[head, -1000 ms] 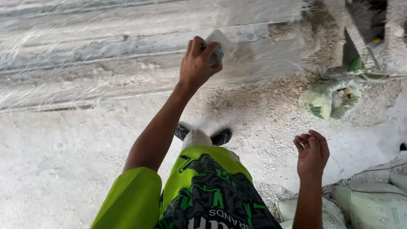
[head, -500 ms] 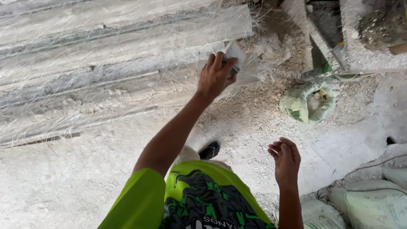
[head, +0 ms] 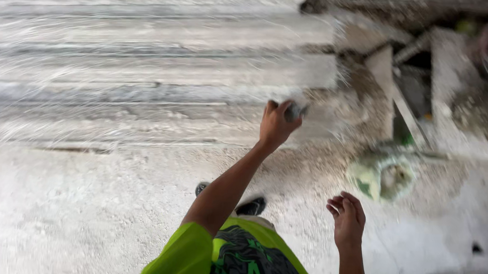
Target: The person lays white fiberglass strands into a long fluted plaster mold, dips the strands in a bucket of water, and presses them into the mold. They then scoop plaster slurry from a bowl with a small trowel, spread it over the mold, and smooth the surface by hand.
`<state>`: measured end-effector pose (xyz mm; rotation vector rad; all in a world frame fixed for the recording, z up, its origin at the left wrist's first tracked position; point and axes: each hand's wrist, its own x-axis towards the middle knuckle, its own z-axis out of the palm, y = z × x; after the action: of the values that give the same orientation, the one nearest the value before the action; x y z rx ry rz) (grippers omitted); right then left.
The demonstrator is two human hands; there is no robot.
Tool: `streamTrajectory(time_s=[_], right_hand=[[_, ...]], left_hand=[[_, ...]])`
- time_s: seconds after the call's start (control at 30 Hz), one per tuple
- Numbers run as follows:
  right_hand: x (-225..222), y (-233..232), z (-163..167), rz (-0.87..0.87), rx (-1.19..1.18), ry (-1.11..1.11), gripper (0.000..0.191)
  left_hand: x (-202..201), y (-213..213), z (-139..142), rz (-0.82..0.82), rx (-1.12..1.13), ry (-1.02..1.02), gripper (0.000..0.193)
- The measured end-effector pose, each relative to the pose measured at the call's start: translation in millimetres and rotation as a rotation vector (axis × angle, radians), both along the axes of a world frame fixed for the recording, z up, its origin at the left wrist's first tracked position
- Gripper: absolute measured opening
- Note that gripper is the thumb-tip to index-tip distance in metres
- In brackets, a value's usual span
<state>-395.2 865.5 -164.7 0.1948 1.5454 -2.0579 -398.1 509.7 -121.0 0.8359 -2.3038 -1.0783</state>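
Head view looks down at long, flat grey slabs (head: 148, 67) lying side by side, rough and dusty. At about 1 o'clock, the left hand (head: 276, 124) is wrapped around a small, blurry grey thing (head: 294, 110) at the slab edge. At 5 o'clock, the right hand (head: 348, 218) hangs loosely curled, holding nothing, over the gritty white floor (head: 60, 211). At 3 o'clock sits a crumpled green-white sack (head: 382, 177).
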Motion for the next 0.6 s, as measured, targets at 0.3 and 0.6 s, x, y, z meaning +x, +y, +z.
streamTrajectory(time_s=[0.3, 0.6], right_hand=[[-18, -127, -14, 0.382, -0.036, 0.016, 0.017], [60, -293, -22, 0.664, -0.067, 0.089, 0.017]], left_hand=[[289, -138, 10, 0.768, -0.517, -0.208, 0.058], [421, -212, 20, 0.861, -0.395, -0.039, 0.057]])
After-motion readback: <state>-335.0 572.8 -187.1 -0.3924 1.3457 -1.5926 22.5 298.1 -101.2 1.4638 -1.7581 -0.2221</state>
